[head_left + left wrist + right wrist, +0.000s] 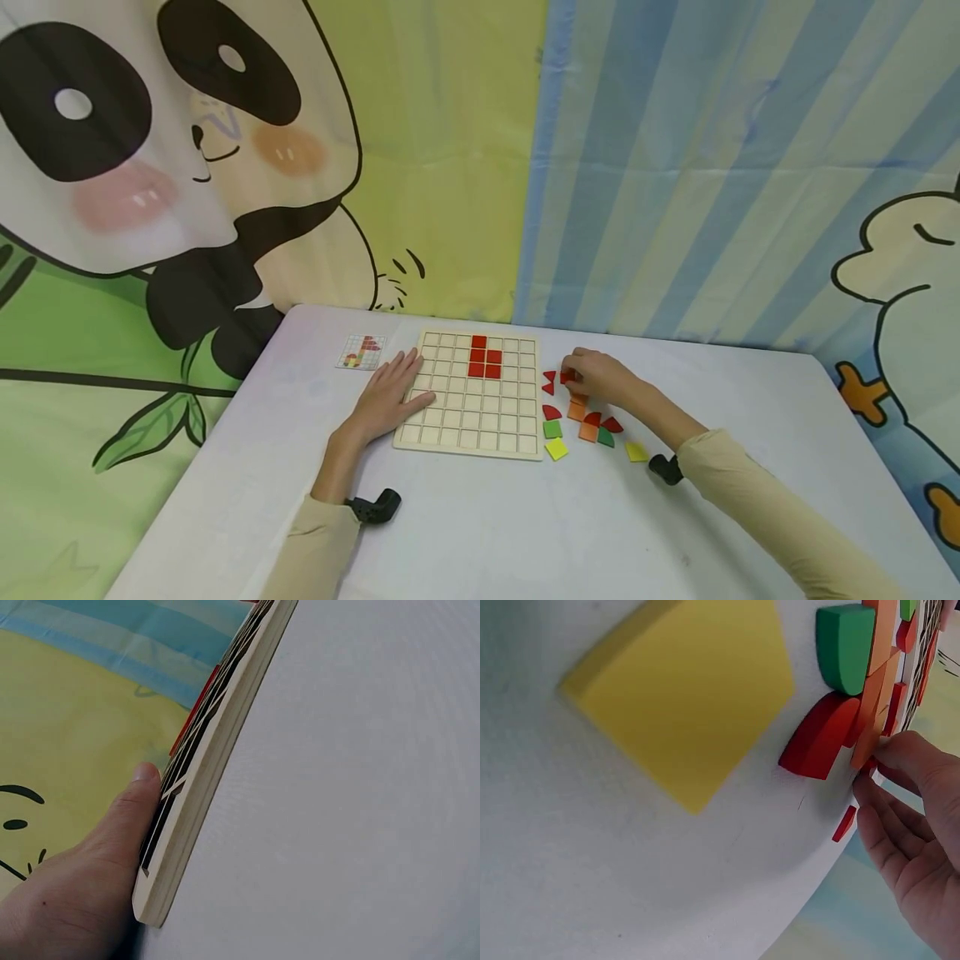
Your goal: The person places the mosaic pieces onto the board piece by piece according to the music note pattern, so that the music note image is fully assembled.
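Note:
A wooden grid board (450,417) lies on the white table, with several red squares (477,356) set in its upper middle cells. My left hand (386,393) rests at the board's left edge, fingers extended; in the left wrist view its thumb (124,814) lies along the frame. To the right of the board, my right hand (606,379) pinches a small red piece (566,377) between thumb and fingertips, low among the loose pieces. The right wrist view shows only a sliver of that red piece (870,766). Orange squares (577,412) lie just below the hand.
Around the orange squares lie red quarter-rounds (552,412), red triangles (549,388), a light green square (552,429), a dark green piece (606,437) and yellow pieces (557,449). A printed pattern card (362,352) lies left of the board.

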`<state>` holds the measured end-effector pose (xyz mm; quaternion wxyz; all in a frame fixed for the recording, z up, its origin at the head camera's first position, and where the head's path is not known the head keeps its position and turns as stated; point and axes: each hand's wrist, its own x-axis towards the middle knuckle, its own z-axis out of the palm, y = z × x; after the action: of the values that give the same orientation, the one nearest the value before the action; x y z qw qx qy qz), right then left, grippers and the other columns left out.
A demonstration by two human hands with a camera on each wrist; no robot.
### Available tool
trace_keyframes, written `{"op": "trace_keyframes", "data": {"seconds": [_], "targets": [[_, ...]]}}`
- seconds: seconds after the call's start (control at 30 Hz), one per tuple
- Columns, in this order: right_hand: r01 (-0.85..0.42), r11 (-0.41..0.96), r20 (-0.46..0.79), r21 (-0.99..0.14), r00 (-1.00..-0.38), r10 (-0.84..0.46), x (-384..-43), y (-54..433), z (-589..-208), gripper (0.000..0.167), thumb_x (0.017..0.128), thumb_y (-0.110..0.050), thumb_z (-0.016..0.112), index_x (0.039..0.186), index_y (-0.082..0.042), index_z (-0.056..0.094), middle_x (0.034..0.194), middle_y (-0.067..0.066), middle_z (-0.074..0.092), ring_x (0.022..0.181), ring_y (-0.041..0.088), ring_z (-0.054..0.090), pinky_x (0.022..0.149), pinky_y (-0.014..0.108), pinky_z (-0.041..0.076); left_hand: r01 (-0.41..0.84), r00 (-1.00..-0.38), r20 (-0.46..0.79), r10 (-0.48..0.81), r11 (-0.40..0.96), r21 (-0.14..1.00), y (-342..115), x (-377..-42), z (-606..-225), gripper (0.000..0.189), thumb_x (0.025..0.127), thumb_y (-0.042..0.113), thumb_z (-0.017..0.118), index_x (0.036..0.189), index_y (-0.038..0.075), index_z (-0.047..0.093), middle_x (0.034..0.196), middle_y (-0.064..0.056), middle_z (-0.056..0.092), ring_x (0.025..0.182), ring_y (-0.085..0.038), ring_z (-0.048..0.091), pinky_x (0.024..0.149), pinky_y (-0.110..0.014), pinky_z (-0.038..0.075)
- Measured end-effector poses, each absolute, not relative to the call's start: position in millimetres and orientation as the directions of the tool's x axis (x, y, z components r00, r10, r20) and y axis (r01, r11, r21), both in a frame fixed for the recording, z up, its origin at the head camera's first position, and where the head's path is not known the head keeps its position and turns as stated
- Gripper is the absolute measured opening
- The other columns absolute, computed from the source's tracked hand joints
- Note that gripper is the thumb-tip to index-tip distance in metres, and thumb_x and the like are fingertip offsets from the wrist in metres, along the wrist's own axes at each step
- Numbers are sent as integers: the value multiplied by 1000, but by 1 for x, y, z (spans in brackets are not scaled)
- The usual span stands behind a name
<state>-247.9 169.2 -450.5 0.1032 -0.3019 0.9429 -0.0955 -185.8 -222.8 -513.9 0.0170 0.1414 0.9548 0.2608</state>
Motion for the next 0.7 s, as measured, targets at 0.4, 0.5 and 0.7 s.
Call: {"op": "trace_keyframes", "data": {"seconds": [0.4,0.5,0.7], "targets": [[-594,715,-15,-367,-765,-644,-244,148,-435,16,95,-13,75,109,-7,75,103,7,68,85,18,61,78,29,59,263,-959,42,280,823,503,-223,-186,-514,84,102,52,58,164,6,26,173,-12,18,162,-35,11,130,-57,9],[-648,663,26,-375,-722,-692,-241,139,-434,13,94,-12,75,106,-7,75,101,7,67,83,18,61,74,27,57,262,-959,40,281,822,506,-223,-186,-515,85,102,53,58,164,6,25,174,-12,17,162,-34,11,130,-57,8],[-718,604,68,-346,-661,-747,-242,119,-436,14,93,-12,77,105,-5,76,100,9,68,81,18,61,72,25,57,266,-958,43,284,822,504,-223,-186,-513,84,102,52,59,164,5,26,173,-13,18,162,-35,11,130,-57,9]]}}
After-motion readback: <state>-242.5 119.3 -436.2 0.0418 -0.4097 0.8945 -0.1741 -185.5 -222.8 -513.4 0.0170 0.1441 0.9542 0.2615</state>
